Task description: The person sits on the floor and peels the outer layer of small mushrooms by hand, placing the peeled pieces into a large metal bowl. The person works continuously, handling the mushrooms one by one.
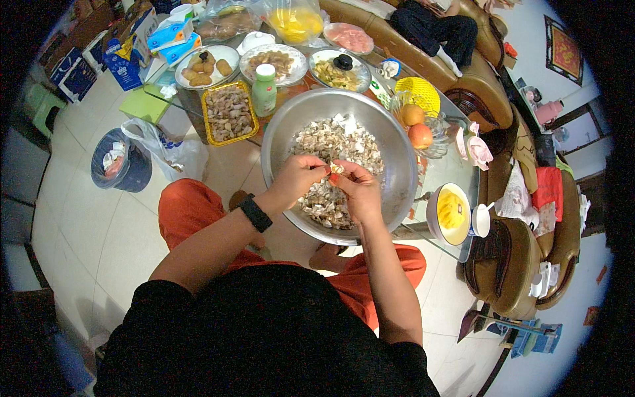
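A wide stainless-steel basin [401, 149] stands before me, holding a heap of small white and brown torn pieces [342, 136] that look like mushroom. Over the middle of it, my left hand [296, 181] and my right hand [361, 191] meet at the fingertips. Between them they pinch one small whitish piece [337, 168], partly hidden by the fingers. Left of the basin, a yellow-rimmed tray [206, 119] is filled with small brownish-grey pieces. A green bottle with a white cap [265, 92] is between tray and basin.
The glass table [441, 171] bears covered dishes of food [340, 69], apples [420, 136] in a glass bowl and a bowl with yellow contents [450, 211]. A lined bin [134, 171] and a plastic bag [186, 156] are on the floor at left. A person [436, 30] sits on the sofa.
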Demonstrator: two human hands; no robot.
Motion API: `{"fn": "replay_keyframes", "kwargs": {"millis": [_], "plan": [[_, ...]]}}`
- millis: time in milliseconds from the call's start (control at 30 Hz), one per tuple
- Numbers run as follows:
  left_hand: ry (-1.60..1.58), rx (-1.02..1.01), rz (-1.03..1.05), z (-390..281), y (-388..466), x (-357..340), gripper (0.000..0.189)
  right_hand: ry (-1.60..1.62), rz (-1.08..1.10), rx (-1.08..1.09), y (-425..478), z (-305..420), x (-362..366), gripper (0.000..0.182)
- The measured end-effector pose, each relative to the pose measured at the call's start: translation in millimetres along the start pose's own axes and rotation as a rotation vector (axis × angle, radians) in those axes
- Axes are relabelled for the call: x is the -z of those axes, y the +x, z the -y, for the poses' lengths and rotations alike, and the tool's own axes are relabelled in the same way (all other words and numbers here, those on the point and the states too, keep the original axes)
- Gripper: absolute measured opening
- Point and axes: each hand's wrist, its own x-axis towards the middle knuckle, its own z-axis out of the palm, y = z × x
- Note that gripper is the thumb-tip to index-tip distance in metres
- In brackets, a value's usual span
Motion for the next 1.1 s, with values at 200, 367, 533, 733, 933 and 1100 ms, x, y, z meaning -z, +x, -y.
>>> {"fn": "replay_keyframes", "kwargs": {"millis": [200,367,533,733,933,1100], "plan": [[0.304,-0.06,0.042,-9.5,0.6,3.2,0.022,-0.435,-0.06,0.156,-4.1,3.2,-2.9,0.018],[0.391,-0.166,0.002,-5.6,3.5,4.1,0.022,-0.541,-0.073,0.211,-6.3,6.3,-6.7,0.014],[0.437,-0.124,0.002,-9.5,1.9,1.0,0.019,-0.513,-0.088,0.188,-7.5,1.7,-5.3,0.015],[0.473,-0.115,0.026,-11.5,1.4,0.8,0.016,-0.404,-0.109,0.124,-7.7,1.9,-7.8,0.012],[0.455,-0.097,0.0,-16.1,0.3,-2.8,0.014,0.022,-0.16,-0.059,-2.9,-4.2,-6.7,0.01],[0.42,-0.084,-0.024,-2.4,4.3,-0.6,0.014,0.256,-0.159,-0.236,0.2,-6.1,-0.4,0.009]]}}
